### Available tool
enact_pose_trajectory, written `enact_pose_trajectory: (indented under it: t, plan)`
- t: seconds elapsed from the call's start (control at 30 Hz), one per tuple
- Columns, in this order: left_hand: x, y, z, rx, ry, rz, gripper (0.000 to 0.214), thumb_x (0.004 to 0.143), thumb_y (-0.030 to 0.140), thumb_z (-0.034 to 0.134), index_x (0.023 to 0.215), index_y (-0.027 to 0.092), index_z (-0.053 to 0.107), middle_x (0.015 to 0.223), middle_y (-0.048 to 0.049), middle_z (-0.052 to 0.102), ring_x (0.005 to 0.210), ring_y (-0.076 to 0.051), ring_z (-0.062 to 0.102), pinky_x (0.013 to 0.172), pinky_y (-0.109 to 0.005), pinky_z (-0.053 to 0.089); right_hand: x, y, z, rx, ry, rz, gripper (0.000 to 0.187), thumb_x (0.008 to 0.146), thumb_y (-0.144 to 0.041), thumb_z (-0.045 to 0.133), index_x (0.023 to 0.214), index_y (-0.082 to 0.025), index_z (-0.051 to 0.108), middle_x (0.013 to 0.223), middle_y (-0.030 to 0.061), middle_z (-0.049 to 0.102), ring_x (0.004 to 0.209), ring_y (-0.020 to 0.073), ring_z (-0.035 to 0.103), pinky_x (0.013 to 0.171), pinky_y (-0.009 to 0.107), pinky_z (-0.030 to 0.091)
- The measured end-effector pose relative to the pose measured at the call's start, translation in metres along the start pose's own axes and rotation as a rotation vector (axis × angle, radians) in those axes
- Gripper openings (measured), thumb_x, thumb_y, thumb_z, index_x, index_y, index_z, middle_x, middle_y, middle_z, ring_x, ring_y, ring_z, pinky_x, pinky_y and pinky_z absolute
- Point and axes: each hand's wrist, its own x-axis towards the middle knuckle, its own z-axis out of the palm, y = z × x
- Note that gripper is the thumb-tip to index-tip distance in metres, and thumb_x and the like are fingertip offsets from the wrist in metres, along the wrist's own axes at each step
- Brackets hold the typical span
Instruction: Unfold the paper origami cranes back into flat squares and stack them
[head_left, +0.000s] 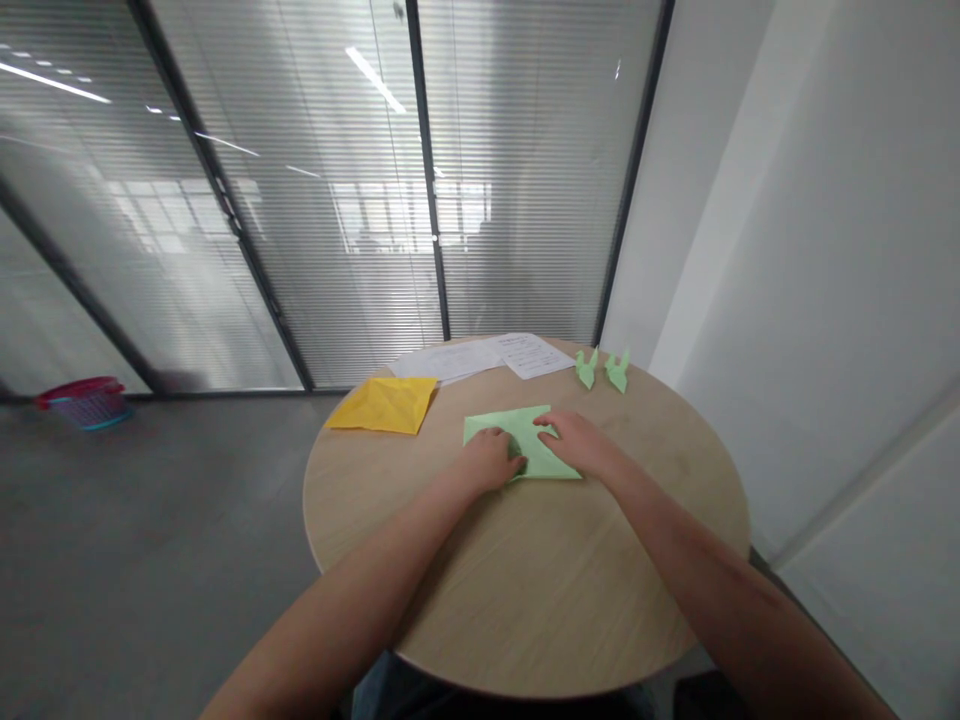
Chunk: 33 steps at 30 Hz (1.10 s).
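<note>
A sheet of light green paper (517, 422) lies on the round wooden table in front of me. My left hand (491, 458) rests on its left part, fingers stretched forward and thumb toward the middle. On the right part of the sheet is my right hand (574, 440), its fingers apart and pointing left. Neither hand grips the paper; both touch or hover just over it. Beyond the right hand, two folded green paper cranes (586, 372) stand side by side near the far right edge.
To the left on the table (525, 620) lies yellow paper (386, 404). Printed white sheets (529, 355) overlap at the far edge. A red and blue basket (86, 402) sits on the floor at left. Glass panels with blinds (360, 250) stand behind, a white wall (840, 300) at right.
</note>
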Motion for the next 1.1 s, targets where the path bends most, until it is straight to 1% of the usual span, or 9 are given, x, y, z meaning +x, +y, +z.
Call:
enact_pose_trajectory:
  t: [0.13, 0.23, 0.43, 0.57, 0.77, 0.87, 0.97, 1.03, 1.1]
  plan:
    - [-0.002, 0.0, 0.005, 0.031, -0.059, 0.005, 0.072, 0.088, 0.062, 0.048, 0.135, 0.007, 0.054, 0.148, -0.0239, 0.046, 0.14, -0.037, 0.04, 0.114, -0.046, 0.033, -0.002, 0.009, 0.01, -0.051, -0.181, -0.06, 0.05, 0.094, -0.037, 0.055, 0.137, -0.013, 0.058, 0.14, 0.0164, 0.058, 0.129, 0.028, 0.055, 0.11, 0.037, 0.038]
    - [0.001, -0.007, 0.009, 0.017, -0.127, 0.021, 0.086, 0.088, 0.069, 0.043, 0.148, 0.008, 0.038, 0.16, -0.0231, 0.029, 0.148, -0.037, 0.025, 0.118, -0.05, 0.023, -0.003, 0.018, 0.009, -0.12, -0.348, -0.065, 0.065, 0.091, -0.048, 0.057, 0.145, -0.013, 0.05, 0.15, 0.0167, 0.048, 0.138, 0.0302, 0.046, 0.115, 0.038, 0.032]
    - [0.013, -0.027, 0.017, -0.024, -0.151, 0.062, 0.096, 0.083, 0.079, 0.041, 0.154, 0.016, 0.031, 0.163, -0.0188, 0.022, 0.151, -0.035, 0.017, 0.12, -0.052, 0.014, -0.002, 0.029, -0.001, -0.15, -0.505, 0.043, 0.104, 0.077, -0.066, 0.065, 0.158, -0.015, 0.025, 0.164, 0.0148, 0.02, 0.15, 0.0358, 0.02, 0.12, 0.049, 0.021]
    - [0.017, -0.034, 0.021, 0.007, -0.084, 0.004, 0.084, 0.089, 0.073, 0.035, 0.153, 0.019, 0.034, 0.162, -0.0172, 0.026, 0.15, -0.036, 0.021, 0.119, -0.054, 0.015, 0.002, 0.037, 0.0, -0.136, -0.515, 0.063, 0.108, 0.074, -0.069, 0.065, 0.159, -0.017, 0.022, 0.165, 0.0131, 0.018, 0.152, 0.036, 0.015, 0.121, 0.051, 0.019]
    - [0.023, -0.045, 0.021, 0.057, -0.056, -0.164, 0.077, 0.095, 0.064, 0.027, 0.152, 0.013, 0.033, 0.161, -0.0225, 0.027, 0.149, -0.038, 0.022, 0.116, -0.06, 0.017, 0.002, 0.043, 0.001, -0.134, -0.466, 0.065, 0.108, 0.07, -0.073, 0.069, 0.155, -0.018, 0.033, 0.162, 0.0153, 0.026, 0.149, 0.036, 0.024, 0.119, 0.046, 0.023]
    - [0.023, -0.049, 0.019, 0.074, -0.057, -0.238, 0.077, 0.095, 0.062, 0.026, 0.152, 0.011, 0.033, 0.16, -0.0241, 0.026, 0.15, -0.038, 0.02, 0.114, -0.063, 0.017, 0.002, 0.034, -0.002, -0.141, -0.45, 0.105, 0.093, 0.079, -0.075, 0.057, 0.153, -0.021, 0.039, 0.161, 0.0132, 0.03, 0.148, 0.036, 0.025, 0.119, 0.052, 0.02]
    - [0.021, -0.047, 0.018, 0.09, -0.037, -0.263, 0.077, 0.095, 0.062, 0.026, 0.151, 0.009, 0.035, 0.16, -0.0244, 0.028, 0.149, -0.039, 0.021, 0.114, -0.064, 0.017, 0.003, 0.017, -0.002, -0.193, -0.377, 0.193, 0.069, 0.093, -0.07, 0.034, 0.14, -0.025, 0.057, 0.153, 0.0121, 0.046, 0.144, 0.039, 0.031, 0.114, 0.067, 0.014]
    - [0.017, -0.04, 0.018, 0.088, -0.037, -0.267, 0.077, 0.095, 0.061, 0.025, 0.151, 0.009, 0.035, 0.16, -0.0247, 0.028, 0.149, -0.039, 0.021, 0.114, -0.064, 0.017, 0.003, 0.006, 0.001, -0.24, -0.285, 0.252, 0.066, 0.097, -0.066, 0.028, 0.121, -0.021, 0.07, 0.139, 0.0177, 0.059, 0.137, 0.0406, 0.041, 0.111, 0.071, 0.012]
    - [0.013, -0.031, 0.019, 0.085, -0.034, -0.261, 0.076, 0.095, 0.061, 0.025, 0.151, 0.01, 0.037, 0.159, -0.0248, 0.029, 0.149, -0.039, 0.022, 0.114, -0.065, 0.016, 0.002, -0.002, 0.006, -0.287, -0.165, 0.285, 0.063, 0.098, -0.06, 0.03, 0.113, -0.016, 0.072, 0.128, 0.0223, 0.064, 0.128, 0.0399, 0.049, 0.11, 0.07, 0.011]
